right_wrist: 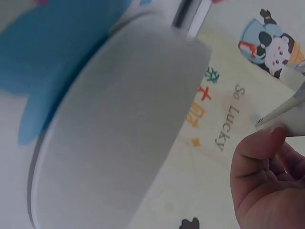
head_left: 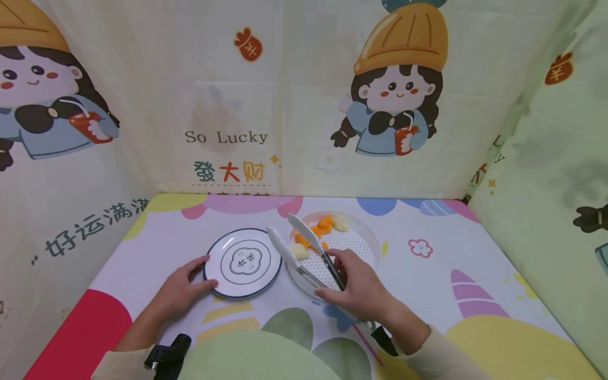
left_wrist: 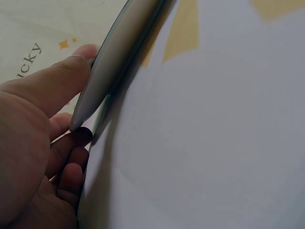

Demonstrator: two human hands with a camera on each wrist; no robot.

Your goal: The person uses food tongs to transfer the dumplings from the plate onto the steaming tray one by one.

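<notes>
My left hand (head_left: pixel 178 290) grips the left edge of a white plate (head_left: pixel 266 250) with a dark blue rim and a dark printed emblem in its middle. In the left wrist view the thumb lies along the rim (left_wrist: pixel 119 52), while the other fingers curl at its edge. A pair of tongs (head_left: pixel 282 248) with pale tips and silver and black arms is in my right hand (head_left: pixel 363 282), thumb on one arm and fingers on the other. Their tips stand apart, over the left part of a round white dish (head_left: pixel 377 245). Orange pieces (head_left: pixel 325 224) and pale pieces (head_left: pixel 300 250) of food lie in that dish.
A brightly patterned cloth (head_left: pixel 404 295) covers the table. Cartoon-printed curtains (head_left: pixel 309 105) enclose it at the back and both sides. The plate and the dish stand close together, the plate to the left. On the left wrist is a black band (head_left: pixel 171 356).
</notes>
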